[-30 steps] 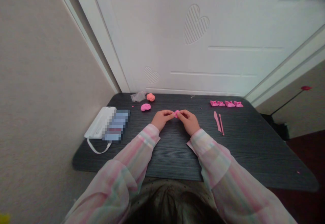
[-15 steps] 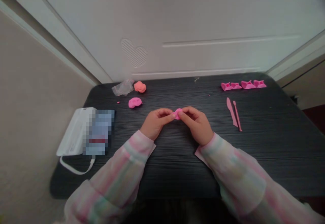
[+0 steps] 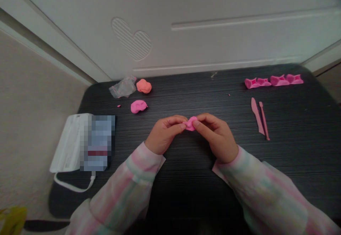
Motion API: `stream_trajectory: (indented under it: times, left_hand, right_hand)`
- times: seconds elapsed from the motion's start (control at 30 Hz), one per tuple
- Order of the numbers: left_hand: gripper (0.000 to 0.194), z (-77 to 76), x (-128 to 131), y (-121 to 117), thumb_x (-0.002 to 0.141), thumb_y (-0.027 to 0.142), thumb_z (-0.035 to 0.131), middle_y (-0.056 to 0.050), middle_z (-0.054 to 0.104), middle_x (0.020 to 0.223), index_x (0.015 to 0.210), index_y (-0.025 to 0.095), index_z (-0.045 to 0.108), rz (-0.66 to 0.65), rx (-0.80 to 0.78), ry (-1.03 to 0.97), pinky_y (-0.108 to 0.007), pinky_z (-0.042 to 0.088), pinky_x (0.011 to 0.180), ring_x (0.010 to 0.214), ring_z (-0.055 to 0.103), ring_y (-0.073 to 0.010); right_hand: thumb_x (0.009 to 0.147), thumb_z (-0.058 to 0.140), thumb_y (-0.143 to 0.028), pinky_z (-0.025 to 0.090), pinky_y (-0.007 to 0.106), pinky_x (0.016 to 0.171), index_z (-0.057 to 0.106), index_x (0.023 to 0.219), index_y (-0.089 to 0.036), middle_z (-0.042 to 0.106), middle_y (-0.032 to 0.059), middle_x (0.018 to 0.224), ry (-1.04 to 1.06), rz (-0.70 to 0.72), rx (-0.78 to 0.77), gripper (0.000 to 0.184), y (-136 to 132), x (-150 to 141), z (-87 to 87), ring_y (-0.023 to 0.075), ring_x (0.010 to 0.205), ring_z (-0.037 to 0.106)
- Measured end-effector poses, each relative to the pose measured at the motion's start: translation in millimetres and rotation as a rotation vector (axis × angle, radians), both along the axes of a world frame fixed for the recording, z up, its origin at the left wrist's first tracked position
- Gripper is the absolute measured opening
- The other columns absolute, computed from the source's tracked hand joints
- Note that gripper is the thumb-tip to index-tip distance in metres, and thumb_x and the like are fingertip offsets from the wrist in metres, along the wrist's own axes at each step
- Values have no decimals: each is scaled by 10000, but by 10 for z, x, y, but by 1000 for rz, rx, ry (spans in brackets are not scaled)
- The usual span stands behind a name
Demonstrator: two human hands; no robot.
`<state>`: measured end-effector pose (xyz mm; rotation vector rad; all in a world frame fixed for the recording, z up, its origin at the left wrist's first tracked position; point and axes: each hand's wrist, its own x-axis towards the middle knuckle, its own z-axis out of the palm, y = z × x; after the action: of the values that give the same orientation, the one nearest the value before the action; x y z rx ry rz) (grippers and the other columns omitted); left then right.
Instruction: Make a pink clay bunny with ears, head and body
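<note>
A small flattened piece of pink modelling clay [image 3: 190,124] is pinched between both hands above the middle of the dark table. My left hand [image 3: 168,132] grips its left edge with thumb and fingers. On the opposite edge, my right hand [image 3: 217,134] presses with the thumb on top and the fingers behind. A larger lump of pink clay [image 3: 138,106] lies to the left, beyond my left hand. Behind that lump sits an orange lump of clay [image 3: 144,86]. At the back right stand several folded pink clay shapes [image 3: 279,80] in a row.
Right of my hands lie a pink plastic knife [image 3: 256,116] and a thin pink stick tool [image 3: 264,121]. A clear plastic bag [image 3: 123,87] is at the back left. A white device [image 3: 68,142], a blurred-out phone [image 3: 99,141] and a white cable [image 3: 71,189] occupy the left side.
The camera view has shifted, so the table's things appear larger and more spread out. Both hands still hold the small pink clay piece, and more of it shows between the fingers.
</note>
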<state>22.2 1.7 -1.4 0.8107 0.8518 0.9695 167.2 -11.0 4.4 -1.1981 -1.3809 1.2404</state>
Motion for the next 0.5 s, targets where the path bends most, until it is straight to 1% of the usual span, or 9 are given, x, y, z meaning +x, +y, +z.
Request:
stream_trajectory:
  times: [0.13,0.23,0.33,0.5]
  left_hand:
    - [18,-1,5,-9,625,167,636,30,588,681,626,174,652,11,28,-17,-239,385,704,657,501,-73]
    - [31,-24,11,-14,631,168,660,46,584,663,618,182,636,20,79,37,-220,383,719,667,509,-61]
    - [29,-52,8,-18,646,184,660,41,597,692,625,188,640,28,102,95,-227,383,753,711,528,-72]
    - [52,-57,-13,-16,667,225,641,24,606,710,627,196,659,4,125,114,-258,381,793,738,534,-97]
  right_hand:
    - [765,547,-293,450,256,674,619,750,-205,647,-17,713,-63,-21,23,115,-5,-1,-13,113,690,586]
    - [765,542,-304,442,259,645,610,740,-197,628,-8,701,-156,-40,57,129,-12,-5,-23,118,671,569]
    - [769,534,-319,441,263,633,605,744,-194,619,-3,702,-198,-38,67,145,-18,-6,-24,121,662,562]
    - [764,543,-312,451,264,654,610,748,-200,637,-7,712,-164,-42,55,131,-16,-3,-9,120,675,576]
